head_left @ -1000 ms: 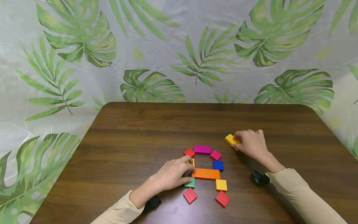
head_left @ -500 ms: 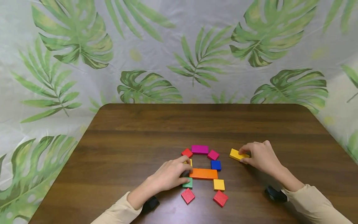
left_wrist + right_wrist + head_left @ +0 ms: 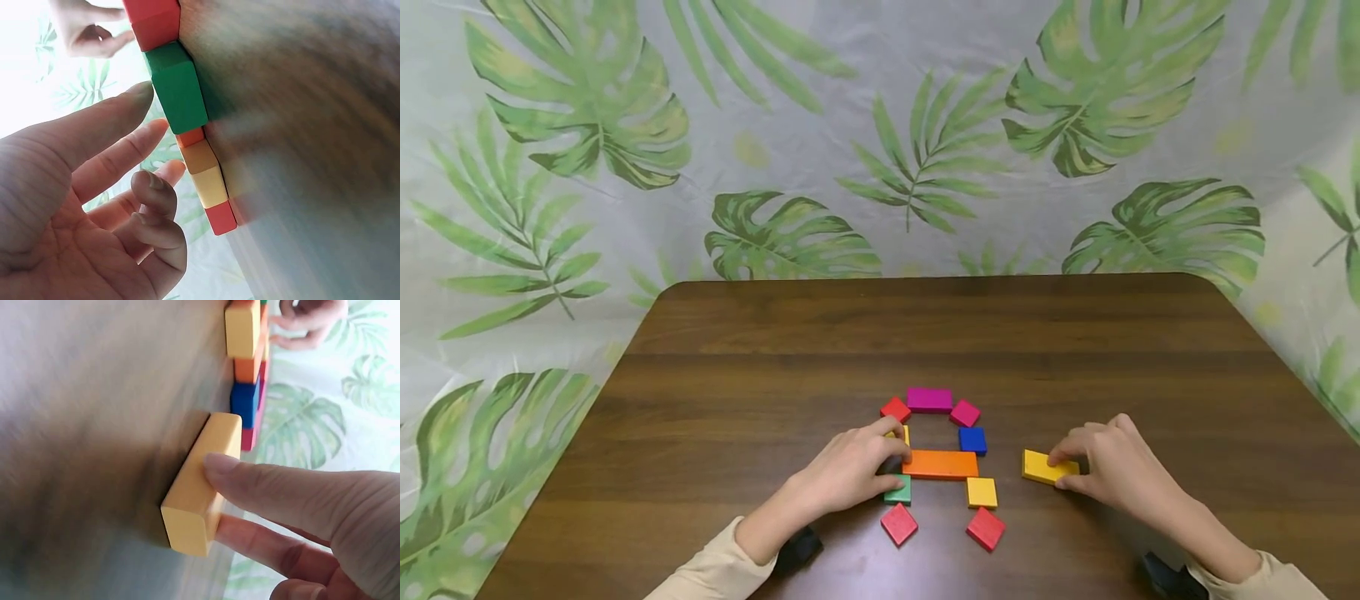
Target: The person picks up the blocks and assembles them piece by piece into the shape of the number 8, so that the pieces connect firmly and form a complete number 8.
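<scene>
On the right of the table, my right hand pinches a long yellow block between thumb and fingers. The right wrist view shows the thumb across one long side of that yellow block. My left hand rests against the left side of a block figure. Its thumb touches the green block, and its other fingertips lie at the long orange block and a partly covered yellow block. In the left wrist view, the thumb meets the top of the green block and the remaining fingers are loosely bent.
A purple block tops the figure, flanked by a red block and a pink block. Below are a blue block, a yellow square block and two red blocks at the bottom. Leaf-patterned cloth hangs behind the wooden table.
My right hand has drawn the long yellow block toward the front of the table and turned it nearly level with the orange one. The left hand stays at the figure.
</scene>
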Tool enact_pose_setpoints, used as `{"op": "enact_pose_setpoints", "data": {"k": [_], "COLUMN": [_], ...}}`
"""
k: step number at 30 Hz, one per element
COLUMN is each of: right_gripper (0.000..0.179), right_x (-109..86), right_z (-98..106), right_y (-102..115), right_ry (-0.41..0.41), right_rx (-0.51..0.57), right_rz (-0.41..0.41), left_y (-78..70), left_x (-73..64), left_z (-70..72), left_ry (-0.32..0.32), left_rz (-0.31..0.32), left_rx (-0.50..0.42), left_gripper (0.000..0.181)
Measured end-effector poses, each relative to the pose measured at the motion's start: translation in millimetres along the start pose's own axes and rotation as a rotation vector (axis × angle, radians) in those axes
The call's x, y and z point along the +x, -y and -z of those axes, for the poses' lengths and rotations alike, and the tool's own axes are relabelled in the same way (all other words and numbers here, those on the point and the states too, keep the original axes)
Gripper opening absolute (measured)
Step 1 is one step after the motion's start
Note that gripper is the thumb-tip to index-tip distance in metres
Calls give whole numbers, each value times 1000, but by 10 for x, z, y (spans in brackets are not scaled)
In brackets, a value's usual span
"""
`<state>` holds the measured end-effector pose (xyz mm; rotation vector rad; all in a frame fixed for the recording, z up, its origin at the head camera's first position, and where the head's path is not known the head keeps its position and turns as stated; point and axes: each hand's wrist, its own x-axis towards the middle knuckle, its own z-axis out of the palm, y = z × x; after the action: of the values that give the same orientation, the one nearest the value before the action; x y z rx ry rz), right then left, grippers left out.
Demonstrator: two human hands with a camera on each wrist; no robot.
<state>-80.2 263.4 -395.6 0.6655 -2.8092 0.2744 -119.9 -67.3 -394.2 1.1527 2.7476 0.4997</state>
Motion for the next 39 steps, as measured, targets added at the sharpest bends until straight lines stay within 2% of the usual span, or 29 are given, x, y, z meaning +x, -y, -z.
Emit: {"op": "enact_pose_setpoints", "data": {"k": [4,14,22,27,32,39], "right_gripper": [31,35,24,20,12,13], "right_x": [-147,-388,-471,-452,-353,-141], "right_z": [2,-55,-82,-133,-229,-245], "right_y": [54,189,338,476,666,885], "right_ry": [-57,-165,-157,-163,-180,-102], "right_rx": [12,88,156,187,225,206], "right_rz": [69,308,460,496,569,595], "left_y": [-2,-3,-12,-4,13,19], "left_x": [5,-4,13,2,-12,-13], "left_z": [1,25,14,16,2,-1], "left_ry": [-11,-19,-20,-24,-21,-18], "left_rz": [-12,-18,-25,-20,-18,-18], "left_rx": [4,19,22,31,33,43], "left_gripper": [19,20,20,21,21,21]}}
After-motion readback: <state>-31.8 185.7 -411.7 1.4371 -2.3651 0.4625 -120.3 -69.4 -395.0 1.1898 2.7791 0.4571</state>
